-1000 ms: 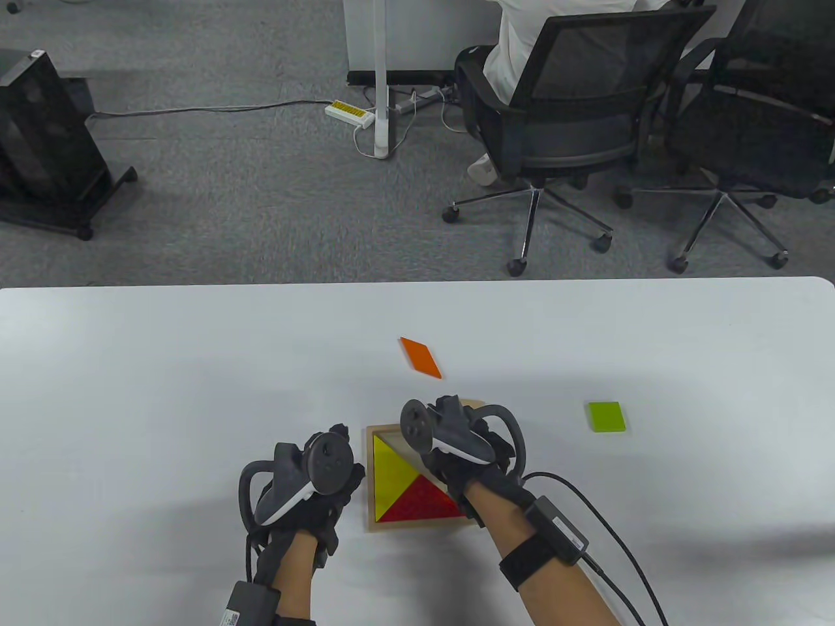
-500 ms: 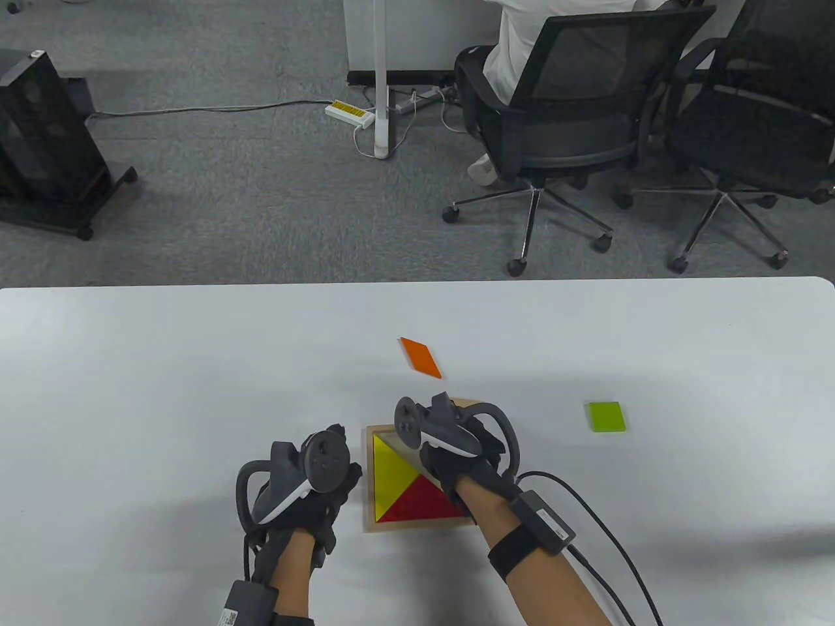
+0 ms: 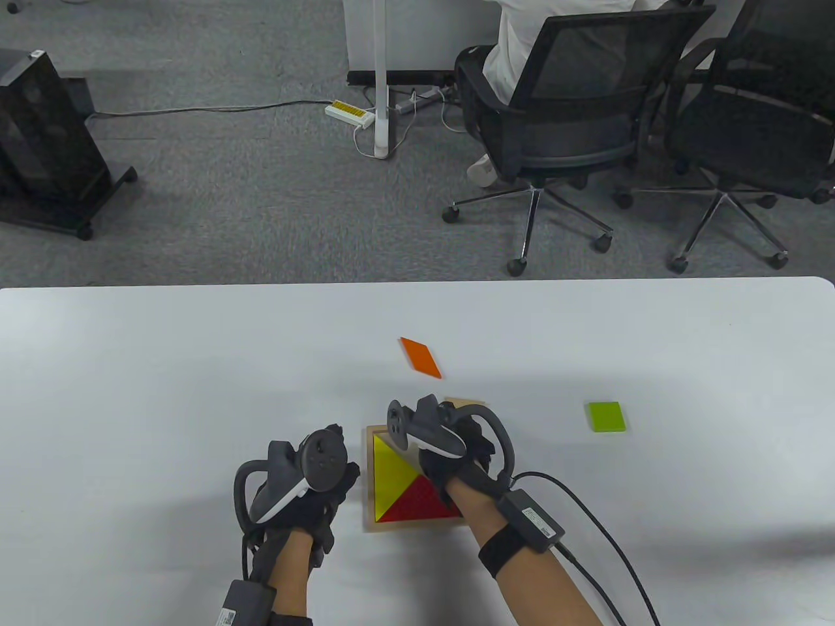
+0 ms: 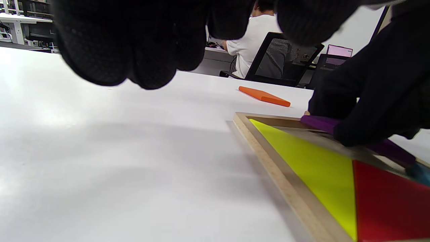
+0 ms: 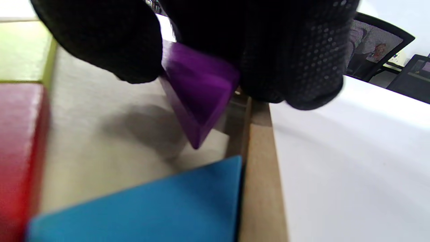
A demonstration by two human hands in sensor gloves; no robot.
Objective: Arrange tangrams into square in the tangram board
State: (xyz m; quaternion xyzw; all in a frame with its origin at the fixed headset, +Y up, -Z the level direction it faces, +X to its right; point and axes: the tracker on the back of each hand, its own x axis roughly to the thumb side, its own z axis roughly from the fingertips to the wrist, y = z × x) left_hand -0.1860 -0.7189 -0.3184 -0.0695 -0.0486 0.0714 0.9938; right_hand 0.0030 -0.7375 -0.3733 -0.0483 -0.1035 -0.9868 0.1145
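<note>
White surface (image 3: 163,365), table view: board (image 3: 369,482) holds yellow triangle (image 3: 390,473) and red triangle (image 3: 423,503); orange parallelogram (image 3: 421,357), green square (image 3: 607,417) not yet placed. Left wrist view: left hand (image 4: 141,40) idle, loosely curled. Right wrist view: right hand (image 5: 201,43) pinches purple triangle (image 5: 198,101) above bare board, near seated blue piece (image 5: 151,208).

No legible text, label or number anywhere.

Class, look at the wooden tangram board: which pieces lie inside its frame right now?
Inside the tangram board lie a yellow triangle, a red triangle and a blue piece. The right hand pinches a purple piece over the bare floor and covers the far part.
</note>
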